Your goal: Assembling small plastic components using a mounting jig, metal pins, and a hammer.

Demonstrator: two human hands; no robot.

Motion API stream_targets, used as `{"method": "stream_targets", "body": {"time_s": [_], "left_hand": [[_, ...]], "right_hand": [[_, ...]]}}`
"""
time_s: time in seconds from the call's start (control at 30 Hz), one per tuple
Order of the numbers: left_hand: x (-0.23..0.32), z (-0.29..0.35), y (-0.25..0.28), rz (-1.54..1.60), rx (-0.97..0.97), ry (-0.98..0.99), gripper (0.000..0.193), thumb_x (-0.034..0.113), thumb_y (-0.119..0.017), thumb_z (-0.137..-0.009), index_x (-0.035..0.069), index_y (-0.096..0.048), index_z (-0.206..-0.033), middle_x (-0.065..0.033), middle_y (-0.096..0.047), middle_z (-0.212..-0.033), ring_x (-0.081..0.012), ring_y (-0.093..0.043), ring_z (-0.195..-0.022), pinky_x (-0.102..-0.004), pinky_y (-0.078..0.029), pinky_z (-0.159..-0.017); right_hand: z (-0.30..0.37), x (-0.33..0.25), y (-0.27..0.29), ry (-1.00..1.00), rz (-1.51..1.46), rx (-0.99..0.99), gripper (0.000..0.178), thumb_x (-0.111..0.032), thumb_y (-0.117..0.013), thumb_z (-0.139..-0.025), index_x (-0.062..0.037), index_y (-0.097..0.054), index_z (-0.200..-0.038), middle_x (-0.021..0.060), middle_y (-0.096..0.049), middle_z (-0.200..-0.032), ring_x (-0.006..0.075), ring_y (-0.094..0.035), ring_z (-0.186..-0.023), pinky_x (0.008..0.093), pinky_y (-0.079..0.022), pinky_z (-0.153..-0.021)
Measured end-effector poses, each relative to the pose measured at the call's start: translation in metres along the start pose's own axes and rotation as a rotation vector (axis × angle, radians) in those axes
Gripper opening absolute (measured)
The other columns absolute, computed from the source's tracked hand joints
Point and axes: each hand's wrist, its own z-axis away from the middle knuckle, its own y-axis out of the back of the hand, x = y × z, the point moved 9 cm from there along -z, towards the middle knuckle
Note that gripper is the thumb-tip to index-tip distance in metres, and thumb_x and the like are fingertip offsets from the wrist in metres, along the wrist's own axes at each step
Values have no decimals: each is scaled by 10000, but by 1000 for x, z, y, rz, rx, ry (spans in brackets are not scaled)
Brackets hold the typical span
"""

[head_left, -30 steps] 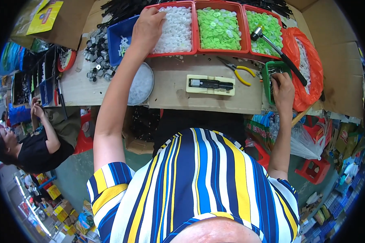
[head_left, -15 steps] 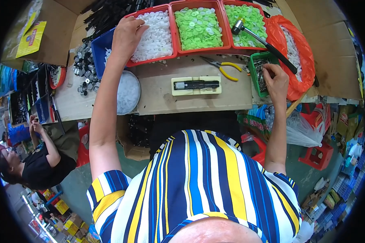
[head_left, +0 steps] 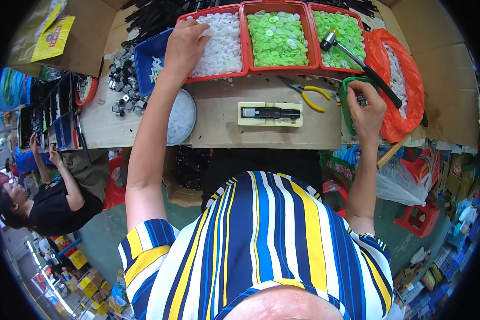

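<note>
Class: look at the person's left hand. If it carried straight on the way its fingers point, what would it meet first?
The left hand already rests in the red tray of white round caps, so it would push into more caps, then probably the tray's far wall; depth is unclear.

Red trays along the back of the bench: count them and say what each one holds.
3, side by side. The left red tray holds white caps, with the left hand in it. The middle red tray holds green caps. The right red tray holds green caps and a hammer's head.
</note>
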Motion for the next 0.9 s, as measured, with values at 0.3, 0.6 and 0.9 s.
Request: {"method": "stream_targets", "body": {"time_s": [0.3, 0.6, 0.9], "left_hand": [[-9, -11, -11, -3, -31, 7, 171, 140, -763, -773, 48, -730, -913, -111, -668, -942, -299, -632, -978, -408, -526, -814], [20, 26, -24, 1146, -169, 554, 166, 164, -754, -870, 13, -686, -861, -26, -694, -803, -72, -607, -690, -228, -479, -600], [108, 98, -71, 2143, -176, 1037, 167, 215, -719, -903, 71, -642, -937, -15, -642, -788, -77, -587, -651, -138, -433, -507]], "right_hand": [[-10, -42, -32, 120, -36, -62, 112, 8, -686, -810, 8, -678, -922, 98, -693, -838, 177, -680, -728, 293, -523, -688], [-12, -66, -70, -111, -721, -194, 98, 7, -666, -857, 39, -679, -949, 47, -710, -900, 82, -650, -838, 226, -514, -774], [-7, -104, -93, 36, -878, -218, 104, 4, -668, -841, 24, -679, -943, 78, -695, -929, 135, -656, -868, 273, -516, -812]]}}
